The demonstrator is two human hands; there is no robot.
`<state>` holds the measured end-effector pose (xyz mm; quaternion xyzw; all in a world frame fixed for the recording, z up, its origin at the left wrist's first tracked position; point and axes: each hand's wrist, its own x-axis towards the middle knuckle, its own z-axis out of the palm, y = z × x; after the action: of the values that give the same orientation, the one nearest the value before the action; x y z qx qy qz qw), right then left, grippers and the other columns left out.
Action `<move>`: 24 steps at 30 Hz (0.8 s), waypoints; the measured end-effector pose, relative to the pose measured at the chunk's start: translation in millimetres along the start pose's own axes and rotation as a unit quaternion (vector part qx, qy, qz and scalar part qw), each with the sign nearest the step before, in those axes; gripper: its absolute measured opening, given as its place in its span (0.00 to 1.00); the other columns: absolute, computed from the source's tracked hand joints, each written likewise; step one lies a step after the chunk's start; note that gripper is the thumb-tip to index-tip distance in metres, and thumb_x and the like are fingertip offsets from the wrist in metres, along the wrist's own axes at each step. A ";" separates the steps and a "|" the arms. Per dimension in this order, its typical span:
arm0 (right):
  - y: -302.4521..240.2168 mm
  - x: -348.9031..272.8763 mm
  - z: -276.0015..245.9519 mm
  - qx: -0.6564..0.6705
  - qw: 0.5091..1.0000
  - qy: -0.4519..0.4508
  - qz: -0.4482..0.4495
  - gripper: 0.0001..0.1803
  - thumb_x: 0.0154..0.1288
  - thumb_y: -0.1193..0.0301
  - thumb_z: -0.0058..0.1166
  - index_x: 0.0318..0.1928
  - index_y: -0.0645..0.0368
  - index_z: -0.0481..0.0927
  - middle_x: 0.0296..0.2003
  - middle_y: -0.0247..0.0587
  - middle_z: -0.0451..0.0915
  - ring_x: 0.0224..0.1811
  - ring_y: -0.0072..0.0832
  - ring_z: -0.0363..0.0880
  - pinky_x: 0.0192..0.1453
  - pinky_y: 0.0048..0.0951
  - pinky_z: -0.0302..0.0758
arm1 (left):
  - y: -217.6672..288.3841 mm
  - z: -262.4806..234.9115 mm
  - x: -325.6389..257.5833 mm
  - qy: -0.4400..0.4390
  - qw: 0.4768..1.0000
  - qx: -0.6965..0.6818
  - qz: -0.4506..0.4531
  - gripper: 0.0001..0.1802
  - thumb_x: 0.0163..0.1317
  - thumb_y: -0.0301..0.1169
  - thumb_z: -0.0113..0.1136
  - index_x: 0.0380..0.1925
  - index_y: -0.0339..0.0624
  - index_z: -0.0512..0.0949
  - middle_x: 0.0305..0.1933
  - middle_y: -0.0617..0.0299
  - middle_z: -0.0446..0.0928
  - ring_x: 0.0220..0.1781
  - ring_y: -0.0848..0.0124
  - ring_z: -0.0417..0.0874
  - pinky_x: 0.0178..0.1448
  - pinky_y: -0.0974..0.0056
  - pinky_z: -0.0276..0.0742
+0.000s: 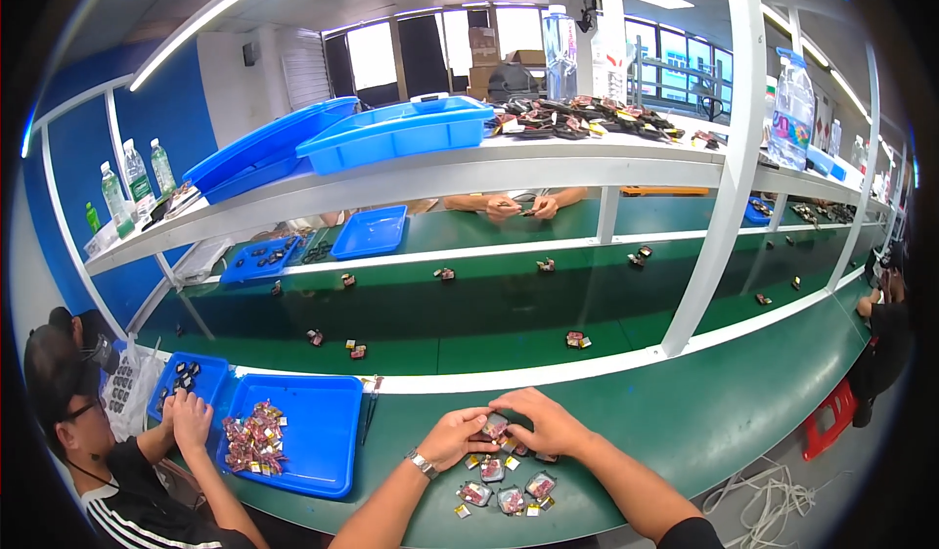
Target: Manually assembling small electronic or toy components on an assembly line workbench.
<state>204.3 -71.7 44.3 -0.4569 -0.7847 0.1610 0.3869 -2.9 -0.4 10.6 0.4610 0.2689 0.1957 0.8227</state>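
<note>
My left hand [456,439], with a metal watch on the wrist, pinches a small electronic module [497,426] with a grey casing and reddish parts. Curled over the module from the other side is my right hand [544,422], its fingers on the module's edge. Just below both hands, several similar modules [511,500] lie loosely grouped on the green worktop [626,451]. Small yellow-and-white tabs [463,511] stick out among them. My fingers partly hide the held module and some of the group.
Left of me, a blue tray [328,451] holds a heap of reddish parts. Tweezers [371,409] lie beside it. A co-worker [147,481] sits close at the left. Ahead, the green belt [469,324] carries scattered modules below a white shelf frame [719,177]. Cables [773,505] lie on the floor at right.
</note>
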 end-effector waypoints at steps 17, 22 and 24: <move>0.5 -1.5 14.4 -0.069 0.997 0.016 -0.012 0.07 0.58 0.70 0.59 0.38 0.54 0.83 0.51 0.38 0.75 0.56 0.40 0.71 0.59 0.38 0.71 | -8.5 2.3 1.5 0.018 0.996 -0.009 0.084 0.19 0.69 0.24 0.49 0.59 0.40 0.64 0.54 0.53 0.74 0.58 0.64 0.77 0.63 0.57 0.76; 2.1 -2.5 19.1 -0.018 0.998 0.043 0.040 0.07 0.58 0.69 0.59 0.36 0.56 0.85 0.51 0.38 0.76 0.56 0.38 0.71 0.60 0.36 0.70 | -5.7 1.5 -0.9 -0.024 0.995 0.037 0.090 0.23 0.66 0.20 0.50 0.60 0.42 0.63 0.55 0.55 0.74 0.58 0.67 0.77 0.61 0.62 0.77; 1.8 -2.7 19.6 -0.003 0.998 0.037 0.049 0.08 0.57 0.69 0.60 0.36 0.56 0.85 0.51 0.38 0.76 0.57 0.38 0.71 0.60 0.36 0.70 | -5.4 1.6 -1.3 -0.023 0.995 0.033 0.087 0.22 0.66 0.20 0.50 0.60 0.42 0.63 0.55 0.55 0.74 0.58 0.67 0.77 0.61 0.62 0.77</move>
<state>191.3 -71.1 29.2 -0.5014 -0.7473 0.1599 0.4056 -2.5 -4.9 7.0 0.5138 0.2148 0.2469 0.7930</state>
